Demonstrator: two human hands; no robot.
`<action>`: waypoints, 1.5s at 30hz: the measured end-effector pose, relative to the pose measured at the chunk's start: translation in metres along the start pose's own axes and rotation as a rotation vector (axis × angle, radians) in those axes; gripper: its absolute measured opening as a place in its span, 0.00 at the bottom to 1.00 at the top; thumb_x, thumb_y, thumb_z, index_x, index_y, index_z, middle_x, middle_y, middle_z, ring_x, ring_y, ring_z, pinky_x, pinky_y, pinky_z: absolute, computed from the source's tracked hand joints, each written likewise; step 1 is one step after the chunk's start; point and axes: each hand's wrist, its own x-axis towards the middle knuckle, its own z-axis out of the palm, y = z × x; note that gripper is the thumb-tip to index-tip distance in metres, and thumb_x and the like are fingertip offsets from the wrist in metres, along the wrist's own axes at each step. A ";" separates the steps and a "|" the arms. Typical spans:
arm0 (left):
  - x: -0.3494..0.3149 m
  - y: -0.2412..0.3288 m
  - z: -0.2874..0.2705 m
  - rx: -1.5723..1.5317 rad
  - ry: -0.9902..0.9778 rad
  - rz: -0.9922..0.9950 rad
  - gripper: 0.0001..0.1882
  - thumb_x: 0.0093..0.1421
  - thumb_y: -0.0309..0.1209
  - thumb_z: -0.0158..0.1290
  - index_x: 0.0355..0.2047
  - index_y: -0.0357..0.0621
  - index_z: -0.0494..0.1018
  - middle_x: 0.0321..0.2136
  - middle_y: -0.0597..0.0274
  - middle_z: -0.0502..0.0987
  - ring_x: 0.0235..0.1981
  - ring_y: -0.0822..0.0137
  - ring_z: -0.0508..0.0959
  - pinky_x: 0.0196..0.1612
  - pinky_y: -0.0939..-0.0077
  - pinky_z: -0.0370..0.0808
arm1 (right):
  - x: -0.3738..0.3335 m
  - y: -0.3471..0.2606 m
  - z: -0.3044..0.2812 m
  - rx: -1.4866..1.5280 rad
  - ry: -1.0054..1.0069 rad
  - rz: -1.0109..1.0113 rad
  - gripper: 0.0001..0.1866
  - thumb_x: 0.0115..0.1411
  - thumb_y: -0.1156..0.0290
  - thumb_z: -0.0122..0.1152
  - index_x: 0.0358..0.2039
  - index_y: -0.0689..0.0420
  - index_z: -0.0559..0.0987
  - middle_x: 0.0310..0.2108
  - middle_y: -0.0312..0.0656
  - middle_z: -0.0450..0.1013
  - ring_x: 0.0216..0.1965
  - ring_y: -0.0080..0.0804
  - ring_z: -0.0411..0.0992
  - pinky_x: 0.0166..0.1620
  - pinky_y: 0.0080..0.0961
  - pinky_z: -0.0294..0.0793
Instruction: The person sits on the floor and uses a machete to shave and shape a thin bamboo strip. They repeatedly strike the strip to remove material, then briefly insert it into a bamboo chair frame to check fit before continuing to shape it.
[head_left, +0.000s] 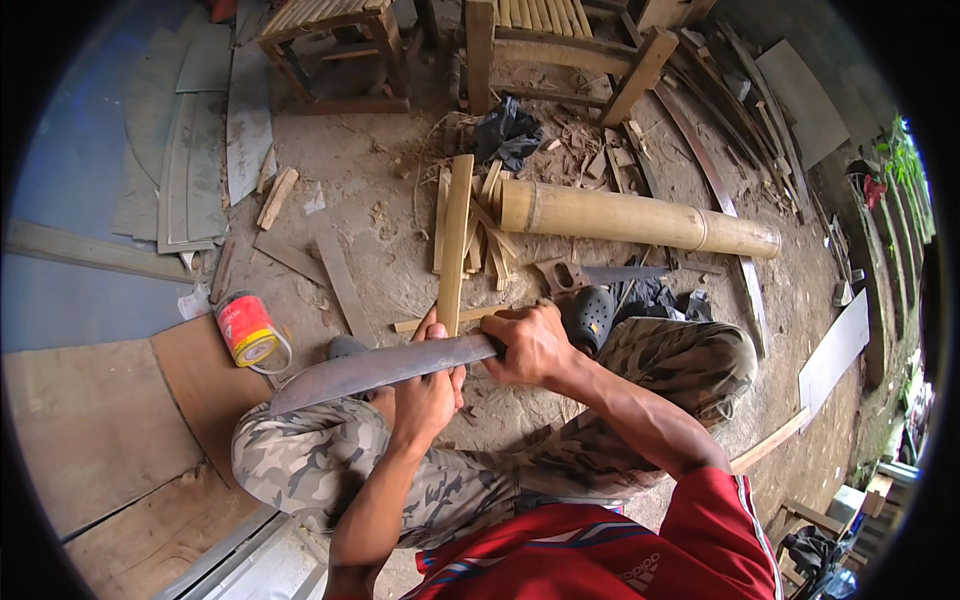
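My right hand is closed round the handle of a machete, whose broad dark blade points left across my lap. Upright in front of me stands a split bamboo strip. My left hand grips its lower end, with the blade passing over the fingers and hiding part of them. Whether the edge touches the bamboo I cannot tell. Just beyond lie several cut bamboo strips in a loose pile. A thick bamboo pole lies to the right of them.
A handsaw rests near a dark clog by my right leg. At left lies a red and yellow paint can. Bamboo-slat stools stand at the back. Wood scraps litter the dirt floor, and planks lean along the right wall.
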 end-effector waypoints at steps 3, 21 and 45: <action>0.004 -0.006 -0.006 0.004 -0.075 -0.038 0.25 0.75 0.43 0.35 0.66 0.47 0.58 0.15 0.70 0.66 0.11 0.79 0.64 0.13 0.85 0.64 | 0.003 0.012 -0.001 -0.039 -0.043 0.019 0.12 0.42 0.62 0.64 0.28 0.53 0.80 0.17 0.44 0.74 0.20 0.45 0.75 0.25 0.39 0.73; -0.001 0.012 -0.008 0.151 0.019 -0.071 0.23 0.74 0.42 0.38 0.65 0.50 0.65 0.13 0.73 0.61 0.10 0.83 0.58 0.12 0.86 0.58 | 0.012 0.052 -0.009 -0.309 0.055 0.050 0.06 0.47 0.62 0.63 0.23 0.49 0.80 0.13 0.38 0.73 0.13 0.32 0.70 0.18 0.33 0.70; -0.003 0.019 -0.021 0.081 -0.046 -0.101 0.22 0.74 0.42 0.39 0.63 0.49 0.67 0.13 0.72 0.63 0.10 0.83 0.58 0.13 0.86 0.60 | 0.022 0.079 -0.024 -0.259 0.039 -0.060 0.05 0.48 0.64 0.60 0.23 0.49 0.80 0.13 0.36 0.71 0.18 0.35 0.74 0.22 0.38 0.72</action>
